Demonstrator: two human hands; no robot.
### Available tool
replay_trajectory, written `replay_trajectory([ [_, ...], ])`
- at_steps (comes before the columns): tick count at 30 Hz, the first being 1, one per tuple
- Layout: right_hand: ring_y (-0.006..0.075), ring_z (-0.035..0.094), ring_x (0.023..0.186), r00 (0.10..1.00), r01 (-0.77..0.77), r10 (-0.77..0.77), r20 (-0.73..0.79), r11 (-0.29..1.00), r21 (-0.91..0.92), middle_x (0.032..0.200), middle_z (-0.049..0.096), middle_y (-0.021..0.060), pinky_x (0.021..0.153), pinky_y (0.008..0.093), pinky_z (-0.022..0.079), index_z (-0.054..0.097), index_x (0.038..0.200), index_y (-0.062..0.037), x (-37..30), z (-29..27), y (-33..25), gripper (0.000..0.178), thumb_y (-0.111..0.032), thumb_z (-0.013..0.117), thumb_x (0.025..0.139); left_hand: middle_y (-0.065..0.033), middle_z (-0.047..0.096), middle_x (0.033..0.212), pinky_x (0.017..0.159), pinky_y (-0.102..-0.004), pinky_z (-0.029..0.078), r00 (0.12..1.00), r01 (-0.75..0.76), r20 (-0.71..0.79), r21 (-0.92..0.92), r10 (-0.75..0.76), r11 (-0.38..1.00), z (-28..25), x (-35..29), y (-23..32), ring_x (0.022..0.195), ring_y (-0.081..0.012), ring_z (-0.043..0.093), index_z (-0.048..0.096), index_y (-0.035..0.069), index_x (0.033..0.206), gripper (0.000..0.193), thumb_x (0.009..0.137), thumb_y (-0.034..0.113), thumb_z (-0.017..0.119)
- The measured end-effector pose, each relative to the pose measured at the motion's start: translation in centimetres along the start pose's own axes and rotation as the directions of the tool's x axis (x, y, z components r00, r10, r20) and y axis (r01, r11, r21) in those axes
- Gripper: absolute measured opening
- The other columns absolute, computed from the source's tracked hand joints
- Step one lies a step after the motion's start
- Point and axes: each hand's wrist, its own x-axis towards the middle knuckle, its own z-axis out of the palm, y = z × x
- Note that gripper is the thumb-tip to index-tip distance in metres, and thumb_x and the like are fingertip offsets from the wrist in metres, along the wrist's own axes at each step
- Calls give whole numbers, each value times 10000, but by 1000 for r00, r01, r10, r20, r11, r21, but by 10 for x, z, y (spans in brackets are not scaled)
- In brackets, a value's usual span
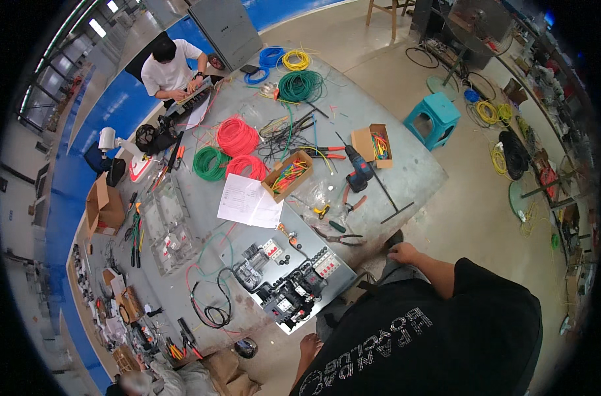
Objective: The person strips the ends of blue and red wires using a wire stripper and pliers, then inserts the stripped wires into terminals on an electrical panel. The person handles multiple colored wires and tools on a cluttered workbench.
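Pale, smooth floor is surrounding a grey tabletop; a co-worker in a white shirt is working at the far corner. Bright mounting plate is lying on the near edge, just in front of the wearer. Right hand is resting on the grey trouser leg, fingers curled; left hand is showing only partly, low beside the plate and half hidden by the shirt. Neither hand is showing anything held; whether either grip is apart or together, cannot tell.

Stage, by judgement: black contactors and red-marked white breakers are sitting in rows, so the fitting of parts is looking well along. Wiring is seeming partial at most: black cable is lying looped beside the plate. Terminations are too small to check.

Materials: plate flat, sheet-metal, reflective; parts blocky, moulded. Red wire coils are piling up, glossy and springy. Cardboard carton is holding thin coloured tubes; creased white paper is lying against it. Slim-bitted drill is lying farther right.
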Motion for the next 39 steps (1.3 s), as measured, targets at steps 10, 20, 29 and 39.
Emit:
replay_trajectory([
  [10, 397, 671, 938, 995, 88, -96, 30, 973, 214, 988, 718, 198, 837, 482, 531, 747, 1017, -71, 72, -141, 136, 396, -423, 661, 860, -111, 698, 872, 691, -357, 569, 912, 335, -275, 71, -305, 940, 155, -49, 113, 798, -243, 704, 674, 9, 1093, 226, 940, 165, 617],
  [20, 347, 687, 942, 955, -14, 142, 261, 900, -436, 977, 734, 141, 828, 471, 536, 746, 1000, -63, 1, -197, 446, 411, -429, 568, 940, -148, 727, 901, 688, -392, 569, 940, 286, -215, 80, -264, 955, 296, 44, 212, 818, -285, 723, 703, 18, 1060, 230, 927, 188, 624],
  [29, 180, 683, 764, 969, -120, 183, -167, 937, 327, 888, 742, 86, 716, 321, 545, 732, 1086, 8, -39, -315, 368, 292, -231, 702, 921, -205, 721, 1033, 847, -454, 544, 998, -39, -24, 410, 53, 911, 343, 258, 357, 993, -378, 692, 707, 64, 1118, 409, 912, 406, 620],
  [39, 260, 701, 718, 971, 196, -234, -53, 901, -388, 819, 738, 105, 652, 414, 547, 754, 960, -89, 117, -392, 729, 257, -310, 626, 932, -213, 723, 1035, 879, -466, 538, 902, -21, -418, -286, -105, 958, 521, 264, 525, 964, -374, 700, 689, 43, 1160, 411, 913, 369, 650],
])
